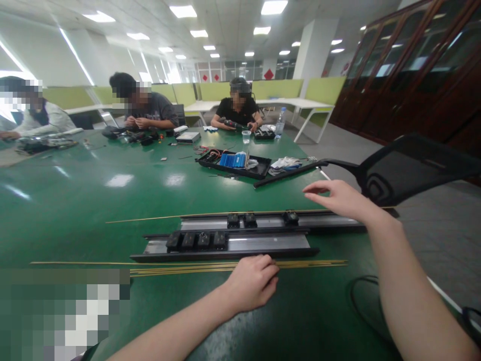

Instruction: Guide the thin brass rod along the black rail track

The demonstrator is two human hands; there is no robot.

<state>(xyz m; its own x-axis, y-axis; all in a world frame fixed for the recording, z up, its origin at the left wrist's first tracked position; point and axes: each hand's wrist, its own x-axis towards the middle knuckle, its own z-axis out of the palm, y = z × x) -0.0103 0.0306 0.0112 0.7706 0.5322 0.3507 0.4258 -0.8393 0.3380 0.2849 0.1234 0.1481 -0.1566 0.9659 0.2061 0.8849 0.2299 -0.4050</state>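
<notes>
Two long metal tracks with black edges lie side by side on the green table. The nearer track (263,242) carries several black blocks (204,240) toward its left end. Three more black blocks (249,219) sit apart on the farther track (268,220). My left hand (255,281) is closed, its curled fingers over a bunch of thin brass-coloured rods (180,269) in front of the nearer track. Just above the farther track's right part hovers my right hand (334,196), fingers stretched out, nothing visible in it. One single rod (146,219) runs along that track's far edge.
A black tray (259,170) with blue parts, gloves (286,164) and a black bar (285,175) lie beyond. A mesh chair (417,160) stands right, a cable (361,293) nearer. Across the table, three people sit with tools, a cup (246,136) and a bottle (280,123).
</notes>
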